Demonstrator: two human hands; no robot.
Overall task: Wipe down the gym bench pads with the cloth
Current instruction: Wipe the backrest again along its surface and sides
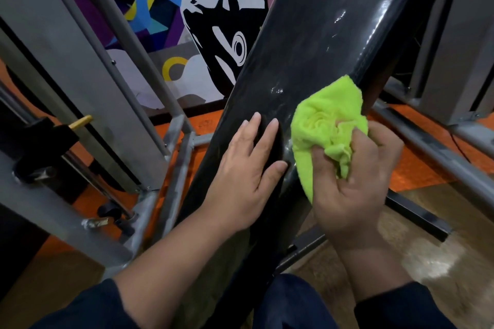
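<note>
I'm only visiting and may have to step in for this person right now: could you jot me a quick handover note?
Left hand: flat and open, bracing the black bench pad.
Right hand: bunched around the green cloth, pressing it on the pad's right side.
Done: wet streaks glisten higher up the pad, so that part seems wiped.
Left: the stretch under and below the hands, judging by its duller look; any other pads are out of view.

You face a painted wall (203, 35) of bright shapes and a black-and-white fish. Left of it stands a grey metal frame (80, 67); below lies orange floor (417, 168), turning brown nearer you.
</note>
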